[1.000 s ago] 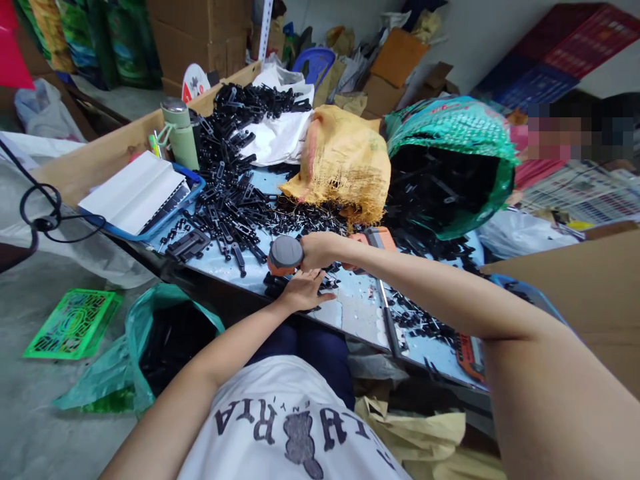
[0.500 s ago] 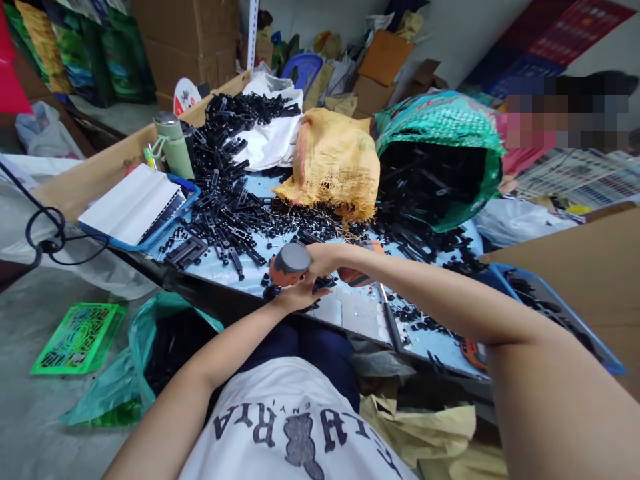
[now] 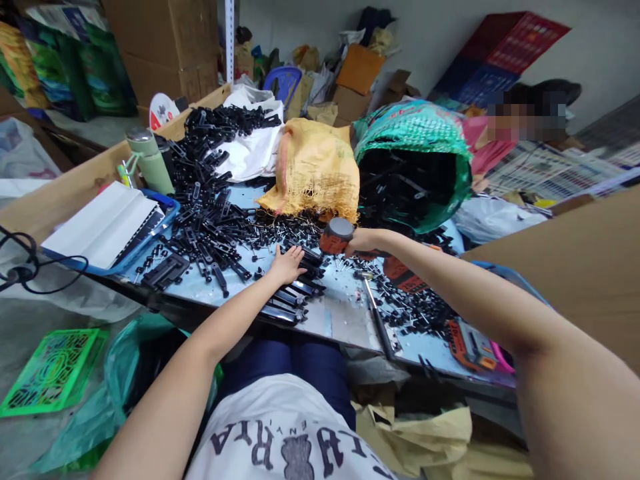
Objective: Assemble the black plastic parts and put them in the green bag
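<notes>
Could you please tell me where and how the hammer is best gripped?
The hammer is probably best taken by its black handle, from the near side: the long handle points toward the table's near edge, while the head lies farther in, beside small loose parts.

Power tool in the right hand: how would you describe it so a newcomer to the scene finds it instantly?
Start at the yellow sack in the middle of the table. Just in front of its lower right corner, the right hand grips an orange-and-dark power tool with a round grey end. Unlike the orange-and-grey item lying at the table's right end, it is held.
</notes>
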